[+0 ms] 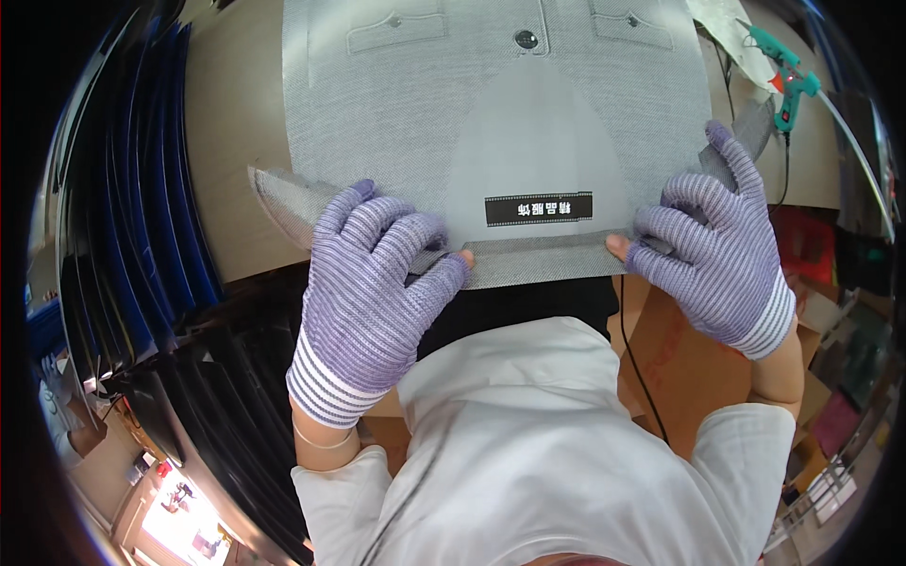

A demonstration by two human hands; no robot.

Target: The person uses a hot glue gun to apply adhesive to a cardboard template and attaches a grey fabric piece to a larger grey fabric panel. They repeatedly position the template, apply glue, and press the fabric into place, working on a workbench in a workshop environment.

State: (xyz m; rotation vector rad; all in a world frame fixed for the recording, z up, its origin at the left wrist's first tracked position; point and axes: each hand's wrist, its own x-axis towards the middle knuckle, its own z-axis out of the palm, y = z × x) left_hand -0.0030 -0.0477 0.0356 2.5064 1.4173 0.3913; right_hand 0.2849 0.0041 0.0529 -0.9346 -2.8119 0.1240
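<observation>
A grey sheet [377,113], printed like woven cloth with pockets and a button, lies on the table in front of me. Its middle has a pale see-through panel [538,141] with a black label [539,208] near the close edge. Along that edge runs a narrow folded strip [543,262]. Both my hands wear purple-and-white striped knit gloves with bare thumb tips. My left hand [377,274] pinches the left end of the strip, thumb on top. At its right end my right hand [713,245] grips with the thumb, while an outer finger stretches away over the sheet.
Grey flaps [283,203] stick out at both sides of the sheet. A teal glue gun [788,80] with a white glue stick lies at the far right, its cord trailing. Dark blue and black panels [151,198] stand stacked at left. Cardboard [679,368] sits below the table.
</observation>
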